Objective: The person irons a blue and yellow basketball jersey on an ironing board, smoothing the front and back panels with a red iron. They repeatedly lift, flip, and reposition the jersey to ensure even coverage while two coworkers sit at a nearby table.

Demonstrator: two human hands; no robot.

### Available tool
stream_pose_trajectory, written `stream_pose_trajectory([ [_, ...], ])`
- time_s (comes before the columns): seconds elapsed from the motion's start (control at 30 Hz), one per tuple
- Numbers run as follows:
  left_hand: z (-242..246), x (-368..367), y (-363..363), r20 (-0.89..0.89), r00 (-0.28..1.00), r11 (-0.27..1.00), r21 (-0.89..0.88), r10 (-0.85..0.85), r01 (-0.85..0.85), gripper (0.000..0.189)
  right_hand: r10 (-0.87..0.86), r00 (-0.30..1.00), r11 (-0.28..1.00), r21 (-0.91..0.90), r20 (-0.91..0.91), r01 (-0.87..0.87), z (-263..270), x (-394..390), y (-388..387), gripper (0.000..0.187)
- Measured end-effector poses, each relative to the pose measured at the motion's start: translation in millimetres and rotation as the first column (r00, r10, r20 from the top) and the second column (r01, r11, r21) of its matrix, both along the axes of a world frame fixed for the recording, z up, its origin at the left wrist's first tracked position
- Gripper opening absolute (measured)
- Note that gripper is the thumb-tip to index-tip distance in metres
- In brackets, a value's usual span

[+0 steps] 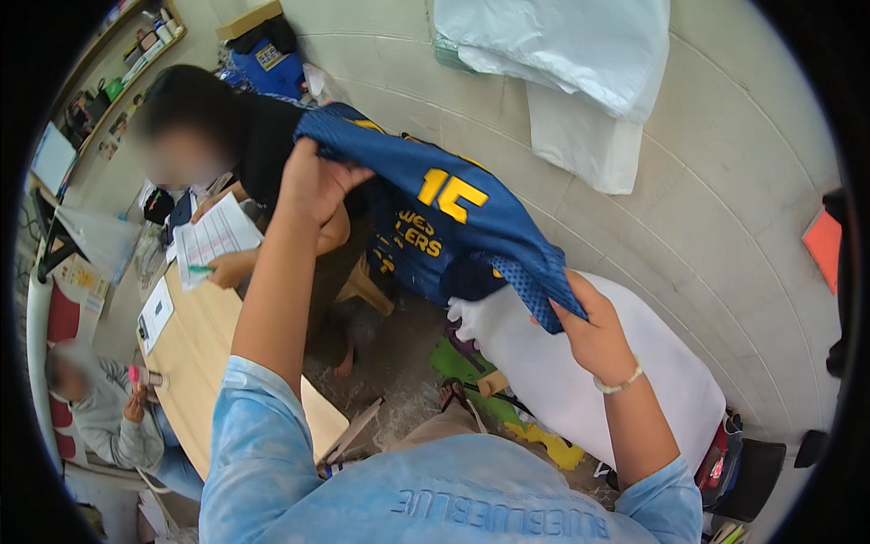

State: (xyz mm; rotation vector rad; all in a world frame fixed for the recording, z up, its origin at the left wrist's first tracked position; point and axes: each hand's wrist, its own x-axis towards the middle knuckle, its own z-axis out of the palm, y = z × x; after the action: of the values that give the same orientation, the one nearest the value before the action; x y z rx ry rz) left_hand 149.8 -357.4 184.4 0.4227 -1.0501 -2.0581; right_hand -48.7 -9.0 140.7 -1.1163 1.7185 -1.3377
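A blue sports jersey point(469, 217) with yellow digits and lettering is stretched in the air between my two hands. My left hand point(316, 180) grips its upper left edge. At the lower right end, my right hand point(593, 326) pinches the mesh fabric, and a pale beaded bracelet circles that wrist. The jersey's middle sags in folds, so part of its lettering is hidden. Below the right side of the jersey lies a large white cloth-like bundle point(578, 353).
A person holding printed sheets point(214, 234) and a green pen is close on the left. Another sits beyond the wooden table point(197, 353), holding a pink-lidded container point(147, 376). White plastic bags point(564, 54) hang on the block wall. A stool point(367, 289) stands beneath the jersey.
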Motion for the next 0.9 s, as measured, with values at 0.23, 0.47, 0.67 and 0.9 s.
stream_pose_trajectory([
  [0.23, -7, -35, -118, 0.104, 0.884, 0.871, 0.154, 0.456, -0.467, 0.058, 0.095, 0.917, 0.993, -0.027, -0.388, -0.115, -80, 5, -137, 0.065],
  [0.47, -196, -7, 1, 0.471, 0.880, 0.983, -0.126, -0.062, 0.137, 0.067, 0.618, 0.780, 0.672, 0.447, 0.099, -0.590, -149, 45, -52, 0.066],
  [0.67, -321, 55, 173, 0.741, 0.573, 0.824, 0.534, -0.350, -0.187, 0.067, 0.360, 0.916, 0.670, 0.634, 0.180, -0.388, -151, 57, 74, 0.051],
  [0.9, -306, -45, 151, 0.755, 0.575, 0.903, 0.054, -0.316, 0.425, 0.059, 0.009, 1.000, 0.732, 0.681, 0.002, -0.008, -152, 53, 194, 0.052],
])
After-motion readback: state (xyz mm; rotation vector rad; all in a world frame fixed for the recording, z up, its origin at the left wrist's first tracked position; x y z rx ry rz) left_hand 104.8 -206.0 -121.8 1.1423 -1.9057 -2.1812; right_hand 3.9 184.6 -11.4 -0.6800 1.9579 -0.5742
